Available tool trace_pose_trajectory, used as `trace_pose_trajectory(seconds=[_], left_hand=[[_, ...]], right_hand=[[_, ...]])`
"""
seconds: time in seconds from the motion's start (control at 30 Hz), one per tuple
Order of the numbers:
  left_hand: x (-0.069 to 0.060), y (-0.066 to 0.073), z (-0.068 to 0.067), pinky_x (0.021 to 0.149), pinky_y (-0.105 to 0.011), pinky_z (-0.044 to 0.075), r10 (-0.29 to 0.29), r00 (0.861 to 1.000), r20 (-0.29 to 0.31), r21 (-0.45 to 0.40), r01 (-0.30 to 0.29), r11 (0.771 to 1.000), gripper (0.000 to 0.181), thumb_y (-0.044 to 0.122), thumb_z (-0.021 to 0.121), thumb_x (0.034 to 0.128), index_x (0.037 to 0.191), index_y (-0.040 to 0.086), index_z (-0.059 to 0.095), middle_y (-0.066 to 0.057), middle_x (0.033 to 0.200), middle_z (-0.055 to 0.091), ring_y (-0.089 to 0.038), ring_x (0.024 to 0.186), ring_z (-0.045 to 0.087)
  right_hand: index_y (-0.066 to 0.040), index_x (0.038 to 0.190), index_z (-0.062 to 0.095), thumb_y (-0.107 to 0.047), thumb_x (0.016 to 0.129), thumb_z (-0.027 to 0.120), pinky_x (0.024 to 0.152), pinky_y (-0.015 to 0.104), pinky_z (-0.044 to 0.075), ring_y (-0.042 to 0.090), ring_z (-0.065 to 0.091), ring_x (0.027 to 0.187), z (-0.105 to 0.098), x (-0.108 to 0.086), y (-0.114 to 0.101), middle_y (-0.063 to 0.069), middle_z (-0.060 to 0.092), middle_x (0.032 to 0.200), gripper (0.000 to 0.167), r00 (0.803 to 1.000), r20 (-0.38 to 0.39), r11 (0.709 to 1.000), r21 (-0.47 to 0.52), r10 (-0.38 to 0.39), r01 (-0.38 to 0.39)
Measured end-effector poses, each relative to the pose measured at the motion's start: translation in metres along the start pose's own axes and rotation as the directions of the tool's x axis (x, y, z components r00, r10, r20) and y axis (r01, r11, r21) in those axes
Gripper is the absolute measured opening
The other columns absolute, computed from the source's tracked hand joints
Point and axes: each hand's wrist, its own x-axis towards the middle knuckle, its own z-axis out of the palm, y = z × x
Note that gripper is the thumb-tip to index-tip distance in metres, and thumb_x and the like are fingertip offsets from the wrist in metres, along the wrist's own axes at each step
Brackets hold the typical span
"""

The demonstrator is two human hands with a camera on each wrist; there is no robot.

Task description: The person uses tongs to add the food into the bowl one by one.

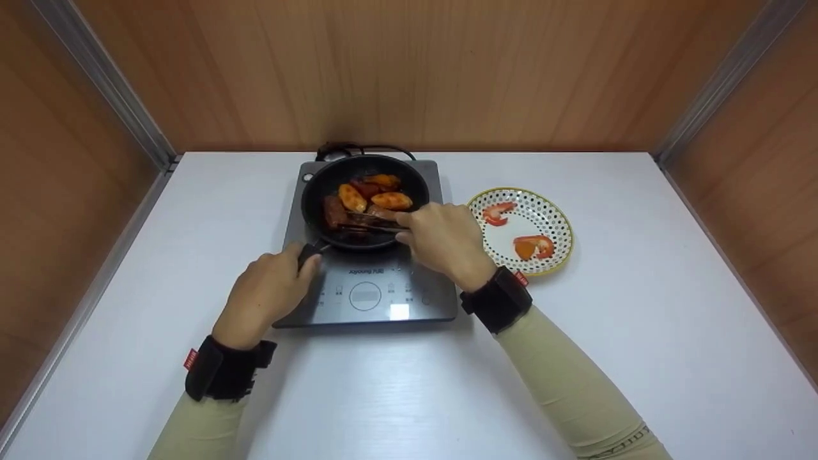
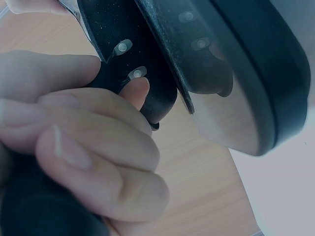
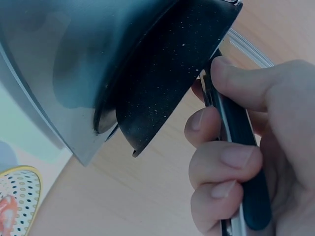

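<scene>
A black frying pan (image 1: pixel 311 220) sits on an induction cooker (image 1: pixel 366 314), with browned meat (image 1: pixel 333 212) and orange-yellow pieces (image 1: pixel 391 201) inside. My left hand (image 1: pixel 271 284) grips the pan's handle (image 1: pixel 311 251); the left wrist view shows its fingers (image 2: pixel 113 132) curled around, close to the riveted pan wall (image 2: pixel 160 98). With my right hand (image 1: pixel 444 243) I hold metal tongs with black grips (image 3: pixel 246 167) at the pan's right rim. Their thin arms (image 1: pixel 374 225) reach in over the meat, and the tips are hard to make out among the food.
To the right of the cooker stands a dotted plate with a yellow rim (image 1: pixel 562 255), bearing red and orange food pieces (image 1: pixel 533 247). A black cable (image 1: pixel 390 149) runs behind the cooker. Wooden panels (image 1: pixel 409 76) enclose the white table (image 1: pixel 639 287) at the back and sides.
</scene>
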Motion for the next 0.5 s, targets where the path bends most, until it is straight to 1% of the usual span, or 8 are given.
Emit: trace_pose_trajectory(seconds=[0.17,0.3,0.4,0.5], left_hand=[[0.000,0.000,0.001,0.058,-0.040,0.041,0.018,1.000,-0.021,0.014,-0.018,1.000,0.035,0.035,0.049,0.1134,0.112,0.002,0.059,-0.013,0.079,0.062,-0.028,0.070,0.058],[0.000,-0.001,0.002,0.058,-0.040,0.042,0.020,1.000,-0.021,0.014,-0.020,1.000,0.035,0.035,0.049,0.1133,0.114,0.002,0.060,-0.014,0.079,0.062,-0.028,0.070,0.059],[0.001,-0.001,0.001,0.057,-0.039,0.041,0.019,1.000,-0.018,0.012,-0.018,1.000,0.036,0.035,0.049,0.1134,0.114,0.001,0.060,-0.013,0.079,0.062,-0.028,0.070,0.058],[0.000,-0.001,0.001,0.057,-0.039,0.040,0.015,1.000,-0.016,0.008,-0.015,1.000,0.035,0.035,0.049,0.1135,0.113,0.002,0.059,-0.012,0.078,0.061,-0.027,0.069,0.057]], right_hand=[[-0.029,0.129,0.077,-0.045,0.102,0.070,0.054,0.049,0.053,0.034,0.073,0.072,0.003,0.000,0.000,0.010,0.076,0.088,0.032,1.000,-0.002,1.000,-0.003,0.005,-0.005],[-0.027,0.131,0.075,-0.047,0.103,0.068,0.053,0.047,0.053,0.032,0.072,0.071,0.004,-0.005,0.004,0.009,0.076,0.086,0.035,1.000,-0.015,1.000,-0.004,-0.021,0.021],[-0.025,0.134,0.073,-0.047,0.103,0.068,0.051,0.045,0.051,0.028,0.070,0.066,0.001,-0.011,0.011,0.009,0.076,0.085,0.038,0.999,-0.044,0.999,0.030,-0.021,0.023],[-0.024,0.138,0.071,-0.047,0.103,0.068,0.052,0.044,0.050,0.026,0.068,0.067,-0.004,-0.020,0.023,0.009,0.077,0.090,0.042,0.997,-0.081,0.996,0.087,0.003,0.004]])
